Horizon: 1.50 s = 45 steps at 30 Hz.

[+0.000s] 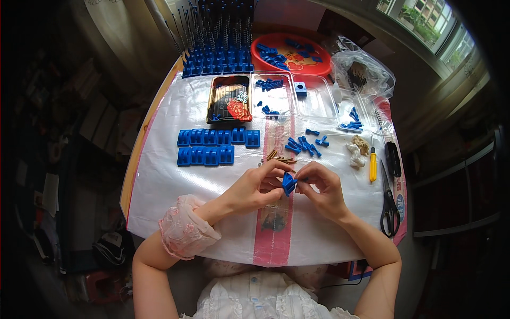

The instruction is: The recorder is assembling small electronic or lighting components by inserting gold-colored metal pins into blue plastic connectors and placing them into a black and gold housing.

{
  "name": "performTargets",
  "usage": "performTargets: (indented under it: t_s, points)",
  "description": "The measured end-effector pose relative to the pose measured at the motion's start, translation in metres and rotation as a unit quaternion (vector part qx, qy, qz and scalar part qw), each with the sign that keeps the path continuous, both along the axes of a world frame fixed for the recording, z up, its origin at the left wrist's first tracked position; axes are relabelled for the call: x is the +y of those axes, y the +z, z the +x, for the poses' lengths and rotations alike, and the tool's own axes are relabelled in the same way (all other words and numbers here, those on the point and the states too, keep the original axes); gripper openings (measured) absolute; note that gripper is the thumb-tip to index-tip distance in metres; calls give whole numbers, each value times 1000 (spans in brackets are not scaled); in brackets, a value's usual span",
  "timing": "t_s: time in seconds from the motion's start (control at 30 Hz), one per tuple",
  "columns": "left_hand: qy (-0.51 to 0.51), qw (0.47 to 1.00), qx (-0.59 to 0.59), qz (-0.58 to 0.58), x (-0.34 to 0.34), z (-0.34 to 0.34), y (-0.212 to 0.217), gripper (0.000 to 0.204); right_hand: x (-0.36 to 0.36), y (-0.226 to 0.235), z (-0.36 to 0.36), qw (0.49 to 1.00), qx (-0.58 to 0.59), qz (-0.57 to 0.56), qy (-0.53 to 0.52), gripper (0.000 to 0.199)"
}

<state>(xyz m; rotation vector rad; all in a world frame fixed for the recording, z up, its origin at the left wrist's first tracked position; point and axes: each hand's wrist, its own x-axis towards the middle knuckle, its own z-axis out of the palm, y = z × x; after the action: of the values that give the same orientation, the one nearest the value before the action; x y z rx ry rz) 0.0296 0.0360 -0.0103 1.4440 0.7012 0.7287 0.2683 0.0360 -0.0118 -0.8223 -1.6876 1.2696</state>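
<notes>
Near the front edge of the bench: both hands meet over the white sheet, just beside its pink stripe.
Left hand (258,186): fingers closed together on the small blue plastic part (288,183), gripping it from the left side.
Right hand (322,189): fingertips pinched on the same part from the right side.
Small blue plastic part: held between the two hands, lifted a little above the bench (170,186), not lying on it.
Brass pins (279,157): a small heap just behind the left hand.
Loose blue pieces (304,144): scattered behind the right hand, toward the middle of the bench.
Blue blocks in two rows (212,146): left of the middle, side by side.
Black tray (229,99): toward the back edge, with clear trays (297,98) beside it on the right.
Red round tray (291,54): at the back right corner, with blue pieces inside.
Scissors (389,204): along the right edge, near a yellow cutter (373,165).
</notes>
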Motion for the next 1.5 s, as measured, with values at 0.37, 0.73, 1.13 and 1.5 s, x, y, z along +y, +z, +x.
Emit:
performTargets:
  t_s: [0.37, 0.73, 1.13, 1.5]
  points:
    - [-6, 1000, 5, 1, -1, 3, 1, 51, -1, 0, 2, 993, -76, 84, -37, 22]
    - [14, 1000, 13, 9, -1, 3, 1, 44, -4, -2, -2, 985, -82, 125, -87, 21]
    - [-17, 1000, -3, 8, -2, 2, -1, 49, -3, 6, -2, 970, -107, 209, -64, 18]
    - [-34, 999, -12, -28, 1, 0, -5, 47, -3, 3, -2, 968, -109, 221, -59, 17]
